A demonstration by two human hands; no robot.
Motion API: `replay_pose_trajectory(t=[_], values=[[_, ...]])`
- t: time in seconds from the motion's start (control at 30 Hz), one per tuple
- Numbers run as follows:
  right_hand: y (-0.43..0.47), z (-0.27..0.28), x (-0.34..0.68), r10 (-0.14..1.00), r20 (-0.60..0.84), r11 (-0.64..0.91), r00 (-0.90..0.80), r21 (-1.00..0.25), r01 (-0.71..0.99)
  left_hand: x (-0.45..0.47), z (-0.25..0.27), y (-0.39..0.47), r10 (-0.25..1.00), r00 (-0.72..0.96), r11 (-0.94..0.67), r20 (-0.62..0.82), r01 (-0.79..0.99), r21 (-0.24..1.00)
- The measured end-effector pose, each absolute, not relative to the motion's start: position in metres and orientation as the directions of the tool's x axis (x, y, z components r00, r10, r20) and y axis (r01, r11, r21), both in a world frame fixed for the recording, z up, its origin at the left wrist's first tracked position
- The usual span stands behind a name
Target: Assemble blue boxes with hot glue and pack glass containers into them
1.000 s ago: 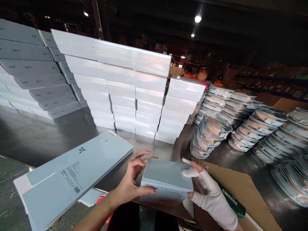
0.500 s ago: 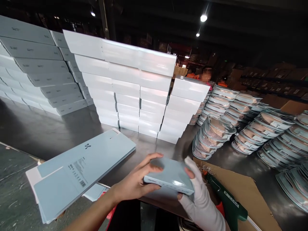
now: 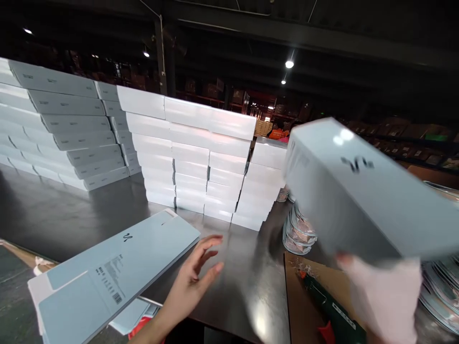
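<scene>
On the dark tabletop (image 3: 71, 215) at my far left, a pile of flat pale-blue box blanks (image 3: 111, 272) lies tilted toward me, printed side up; behind it stand stacks of closed white boxes (image 3: 193, 157), well apart from my hands; my bare left hand (image 3: 191, 282) hovers just above the tabletop near the blanks, its fingers (image 3: 206, 248) spread apart and curled, holding nothing; to the right, my white-gloved right hand (image 3: 385, 296) carries the pale-blue box (image 3: 358, 191) up in the air, close to my eyes and blurred, tilted with its far end higher; my gloved fingers are clamped on its lower near edge from beneath; the box looks like light, stiff card with a smooth, slightly glossy skin, likely to slip on cloth and dent at the corners, so I judge the long edges the best hold; below it a green glue gun (image 3: 330, 306) rests on a sheet of brown cardboard (image 3: 301, 291); stacked clear plastic packs (image 3: 297, 229) sit behind.
</scene>
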State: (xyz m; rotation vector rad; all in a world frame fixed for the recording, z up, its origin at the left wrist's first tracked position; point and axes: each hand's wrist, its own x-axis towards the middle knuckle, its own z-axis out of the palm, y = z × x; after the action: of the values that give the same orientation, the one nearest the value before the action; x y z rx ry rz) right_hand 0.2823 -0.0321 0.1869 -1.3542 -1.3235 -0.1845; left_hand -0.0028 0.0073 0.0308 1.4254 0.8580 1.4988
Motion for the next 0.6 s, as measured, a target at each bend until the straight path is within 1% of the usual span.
replay_pose_trajectory(t=[0.03, 0.07, 0.1, 0.13, 0.17, 0.23, 0.33, 0.4, 0.43, 0.5, 0.53, 0.57, 0.6], values=[[-0.015, 0.217, 0.281, 0.533, 0.773, 0.305, 0.343, -0.554, 0.775, -0.014, 0.030, 0.008, 0.921, 0.035, -0.386, 0.389, -0.066, 0.920], [0.005, 0.247, 0.278, 0.479, 0.819, 0.301, 0.316, -0.492, 0.817, -0.025, 0.029, 0.009, 0.919, 0.031, -0.393, 0.392, -0.002, 0.920], [0.026, 0.275, 0.273, 0.456, 0.877, 0.271, 0.153, -0.300, 0.915, -0.035, 0.027, 0.009, 0.916, 0.023, -0.401, 0.400, 0.058, 0.914], [0.049, 0.300, 0.267, 0.511, 0.859, 0.226, -0.046, -0.082, 0.971, -0.043, 0.025, 0.008, 0.911, 0.014, -0.411, 0.413, 0.115, 0.904], [0.071, 0.320, 0.259, 0.535, 0.836, 0.232, -0.125, -0.002, 0.973, -0.050, 0.024, 0.008, 0.903, 0.005, -0.425, 0.430, 0.171, 0.889], [0.113, 0.347, 0.245, 0.605, 0.763, 0.241, -0.226, 0.095, 0.966, -0.058, 0.021, 0.005, 0.891, 0.022, -0.443, 0.454, 0.267, 0.856], [0.155, 0.360, 0.229, 0.678, 0.682, 0.241, -0.274, 0.146, 0.959, -0.069, 0.020, 0.002, 0.889, 0.052, -0.440, 0.455, 0.374, 0.816], [0.161, 0.358, 0.223, 0.691, 0.659, 0.266, -0.297, 0.150, 0.952, -0.082, 0.023, 0.003, 0.882, 0.063, -0.441, 0.467, 0.460, 0.771], [0.156, 0.354, 0.221, 0.680, 0.670, 0.277, -0.298, 0.141, 0.950, -0.092, 0.025, 0.006, 0.880, 0.061, -0.427, 0.471, 0.535, 0.729], [0.130, 0.339, 0.217, 0.625, 0.731, 0.287, -0.276, 0.114, 0.951, -0.117, 0.030, 0.016, 0.890, 0.037, -0.340, 0.454, 0.716, 0.609], [0.110, 0.327, 0.216, 0.576, 0.774, 0.315, -0.264, 0.088, 0.945, -0.131, 0.033, 0.024, 0.906, -0.013, -0.228, 0.424, 0.828, 0.513], [0.087, 0.312, 0.216, 0.533, 0.806, 0.352, -0.259, 0.067, 0.934, -0.146, 0.034, 0.034, 0.912, -0.074, -0.142, 0.404, 0.867, 0.478], [0.062, 0.294, 0.217, 0.505, 0.818, 0.422, -0.276, 0.045, 0.905, -0.160, 0.033, 0.044, 0.914, -0.129, -0.067, 0.384, 0.887, 0.458]])
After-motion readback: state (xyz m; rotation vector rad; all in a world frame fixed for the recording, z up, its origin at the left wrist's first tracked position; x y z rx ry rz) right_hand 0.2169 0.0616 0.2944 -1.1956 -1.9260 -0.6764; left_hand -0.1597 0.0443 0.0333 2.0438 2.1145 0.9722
